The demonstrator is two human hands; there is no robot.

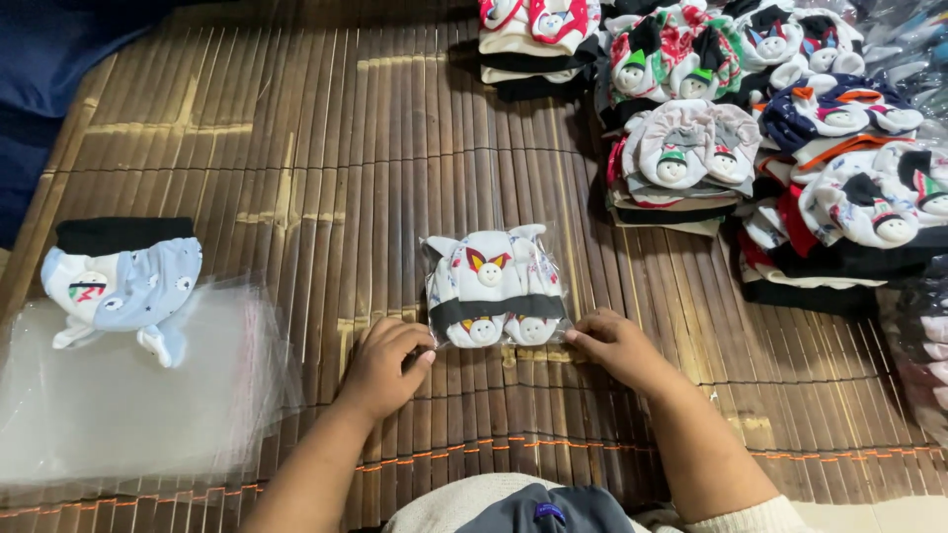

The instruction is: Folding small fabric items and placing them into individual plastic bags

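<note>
Head view looks straight down on a brown bamboo mat [326,168]. Far left, a light blue baby garment set [123,286] with a black band lies on top of a stack of clear plastic bags [128,405]. Moving right, the left hand [383,367] comes up from the bottom edge, forearm angled inward, palm down, fingers curled loosely with their tips touching the lower left corner of the bagged white garment set [494,286]; it pinches nothing. That packet lies flat at the mat's middle, in clear plastic. The right hand [617,347] mirrors this, forearm slanting in from lower right, fingertips pressed on the packet's lower right corner. Upper right, piles of folded colourful garments [760,128] sit well apart from both hands
</note>
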